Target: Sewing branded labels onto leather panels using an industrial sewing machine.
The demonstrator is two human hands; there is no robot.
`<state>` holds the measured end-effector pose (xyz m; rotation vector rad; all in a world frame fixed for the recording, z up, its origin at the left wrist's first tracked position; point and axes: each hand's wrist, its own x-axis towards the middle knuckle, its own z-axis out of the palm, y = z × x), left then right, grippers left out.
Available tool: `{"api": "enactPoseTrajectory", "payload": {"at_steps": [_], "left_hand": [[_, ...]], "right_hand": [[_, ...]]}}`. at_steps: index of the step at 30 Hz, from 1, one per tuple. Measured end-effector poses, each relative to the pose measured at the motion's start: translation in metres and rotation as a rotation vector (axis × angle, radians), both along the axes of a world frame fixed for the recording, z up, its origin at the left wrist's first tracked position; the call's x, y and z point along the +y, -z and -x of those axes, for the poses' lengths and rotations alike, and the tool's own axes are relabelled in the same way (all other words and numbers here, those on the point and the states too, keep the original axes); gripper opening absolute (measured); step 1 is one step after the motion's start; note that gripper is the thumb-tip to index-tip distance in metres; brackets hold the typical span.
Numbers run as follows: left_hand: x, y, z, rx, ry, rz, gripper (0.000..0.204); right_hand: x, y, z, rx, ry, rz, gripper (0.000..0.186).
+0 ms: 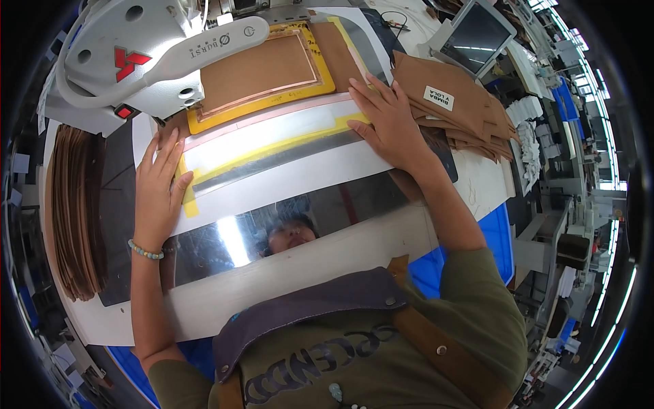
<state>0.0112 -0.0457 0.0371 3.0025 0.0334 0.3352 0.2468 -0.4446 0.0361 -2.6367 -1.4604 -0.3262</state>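
Observation:
My left hand (158, 187) lies with its fingers stretched out on the left end of a flat template (272, 146) edged with yellow tape. At the template's right end, my right hand (387, 124) rests with fingers spread, its tips near a brown panel (334, 53). Neither hand grips anything. Part of the brown panel shows inside a yellow clamp frame (320, 87) just beyond the template. A white sheet (300, 178) extends toward me from under the template, over a shiny metal plate (340, 211). The ends of the template are partly hidden under my fingers.
A white sewing machine head (136, 41) with a white lamp (211, 51) overhangs the far left. A tall stack of brown pieces (73, 211) stands at the left. Labelled brown pieces (456, 99) are piled at the right, near a tilted screen (475, 37). Blue bins (497, 238) sit below the table edge.

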Motion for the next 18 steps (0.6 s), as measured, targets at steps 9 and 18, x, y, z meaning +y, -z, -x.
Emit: {"api": "enactPoseTrajectory", "payload": {"at_steps": [9, 18], "left_hand": [[0.007, 0.012, 0.002, -0.087, -0.05, 0.024, 0.056], [0.005, 0.004, 0.003, -0.197, -0.076, 0.012, 0.057]], "right_hand": [[-0.003, 0.005, -0.009, -0.004, 0.058, -0.08, 0.056], [0.001, 0.003, -0.006, 0.013, 0.066, -0.078, 0.052]]}}
